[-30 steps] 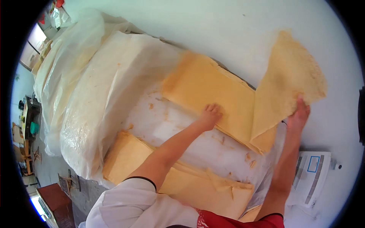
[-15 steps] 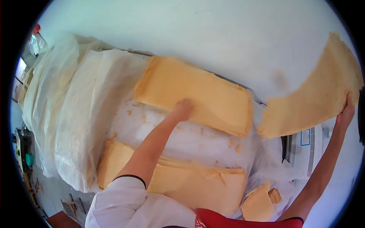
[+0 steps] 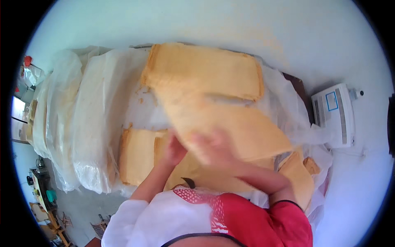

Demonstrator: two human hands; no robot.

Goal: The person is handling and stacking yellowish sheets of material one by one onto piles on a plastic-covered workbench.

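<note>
A thin tan sheet (image 3: 230, 123) is stretched out and blurred with motion in front of me, over the plastic-covered table. My right hand (image 3: 214, 150) grips its near edge. My left hand (image 3: 175, 150) touches the same sheet at its near left edge, fingers partly hidden under it. A thick stack of the same tan sheets (image 3: 205, 70) lies at the far side. A second, lower stack (image 3: 140, 156) lies near me, partly hidden by my arms.
Clear plastic sheeting (image 3: 90, 111) drapes over the table and bulges on the left. A white weighing scale (image 3: 335, 115) stands at the right. Smaller tan pieces (image 3: 302, 173) lie at the near right. Clutter sits on the floor at the lower left.
My right hand swept the sheet from high on the right down to the middle in front of me. My left hand came off the far stack and back to the sheet's near edge.
</note>
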